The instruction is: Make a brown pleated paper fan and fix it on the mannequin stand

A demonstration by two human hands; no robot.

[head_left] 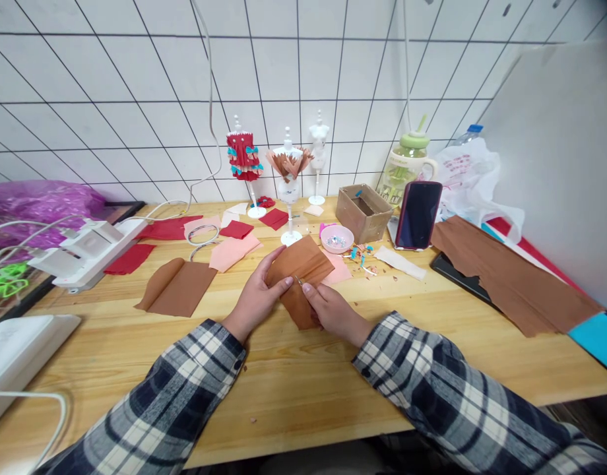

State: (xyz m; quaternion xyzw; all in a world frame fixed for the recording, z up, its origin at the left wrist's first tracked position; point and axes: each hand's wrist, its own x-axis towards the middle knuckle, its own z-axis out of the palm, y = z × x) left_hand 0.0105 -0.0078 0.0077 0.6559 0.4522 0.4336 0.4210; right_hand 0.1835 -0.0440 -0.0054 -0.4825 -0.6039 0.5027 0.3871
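Note:
My left hand [258, 290] is closed on a sheet of brown crepe paper [306, 257], its thumb pressed on top. At the sheet's other side is my right hand [330, 307], closed, with a small shiny metal tip [299, 280] showing at its thumb; the rest of that tool is hidden. Behind the paper stands a white mini dress form [288, 188] with pointed brown and pink paper pieces around its top. Another folded brown paper piece [182, 288] lies left of my hands.
A dress form in a red frilled paper dress [244, 158] and a bare one [318, 152] stand behind. To the right are a pink bowl of gems [337, 239], a cardboard box [365, 214], a phone [419, 214] and brown paper [521, 277]. A power strip [86, 257] sits left.

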